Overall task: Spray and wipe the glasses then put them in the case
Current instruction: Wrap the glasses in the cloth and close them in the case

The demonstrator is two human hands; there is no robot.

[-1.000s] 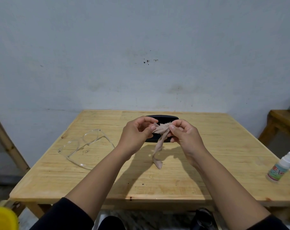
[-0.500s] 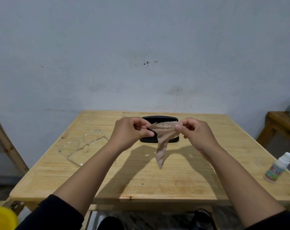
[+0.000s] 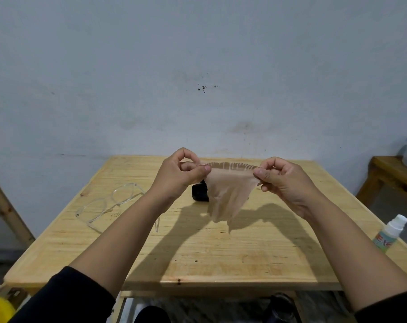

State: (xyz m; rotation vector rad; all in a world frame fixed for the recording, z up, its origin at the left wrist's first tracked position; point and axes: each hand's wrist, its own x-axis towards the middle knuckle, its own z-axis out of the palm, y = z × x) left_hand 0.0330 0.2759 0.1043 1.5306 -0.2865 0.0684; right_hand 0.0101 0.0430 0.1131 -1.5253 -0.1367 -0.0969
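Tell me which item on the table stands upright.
The spray bottle at the table's right edge, white cap up. The clear glasses and black case lie flat.

A light wooden bench (image 3: pixel 221 257) stands against a pale wall. A pair of clear-framed glasses (image 3: pixel 109 205) lies open on it, well to the left of a black case (image 3: pixel 199 194). The case sits toward the far middle, mostly hidden from view. A small spray bottle (image 3: pixel 390 233) with a white cap stands well to the right of the case, beside the bench's right edge.
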